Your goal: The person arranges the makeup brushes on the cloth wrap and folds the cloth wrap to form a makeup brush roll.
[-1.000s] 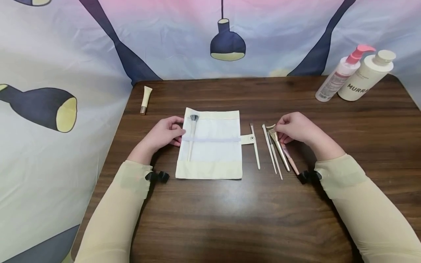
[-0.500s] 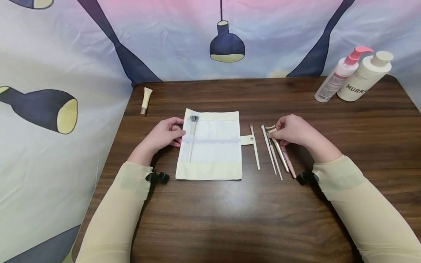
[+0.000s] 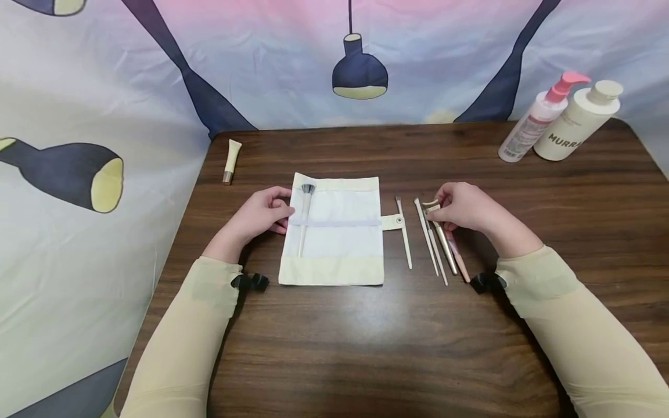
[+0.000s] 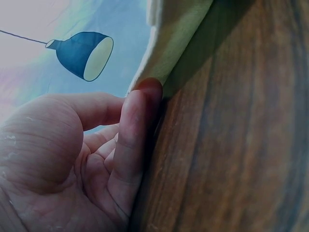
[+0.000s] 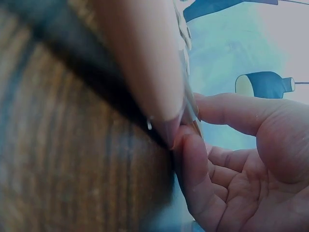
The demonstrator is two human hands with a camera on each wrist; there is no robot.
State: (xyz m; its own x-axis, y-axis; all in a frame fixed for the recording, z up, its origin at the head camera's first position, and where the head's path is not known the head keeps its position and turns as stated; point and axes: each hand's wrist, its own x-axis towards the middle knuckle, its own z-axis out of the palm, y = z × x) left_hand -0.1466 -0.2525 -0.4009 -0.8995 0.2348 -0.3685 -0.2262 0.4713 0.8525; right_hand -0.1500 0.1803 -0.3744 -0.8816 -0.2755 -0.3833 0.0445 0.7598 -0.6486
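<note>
A cream fabric brush roll (image 3: 345, 203) lies unfolded on the table, with one fluffy-headed makeup brush (image 3: 305, 223) under its middle band. My left hand (image 3: 261, 212) pinches the roll's left edge between thumb and finger; the left wrist view shows the cloth (image 4: 181, 36) there close up. Over the loose brushes, my right hand (image 3: 465, 212) pinches a gold-handled makeup brush (image 3: 447, 252) near its head, which the fingers partly cover. A pink-handled brush (image 3: 460, 261) lies beside it under the hand, large and blurred in the right wrist view.
Slim pale brushes (image 3: 427, 238) lie left of the gold one. Another thin brush (image 3: 406, 247) passes by the roll's snap tab (image 3: 391, 222). A small cream tube (image 3: 232, 161) lies back left. A pink pump bottle (image 3: 533, 128) and white bottle (image 3: 575, 128) stand back right.
Over the first half second my right hand shifted slightly left and its thumb came over the gold brush; the pink brush's lower end slid left. Since then almost nothing moved. My left hand stayed put.
</note>
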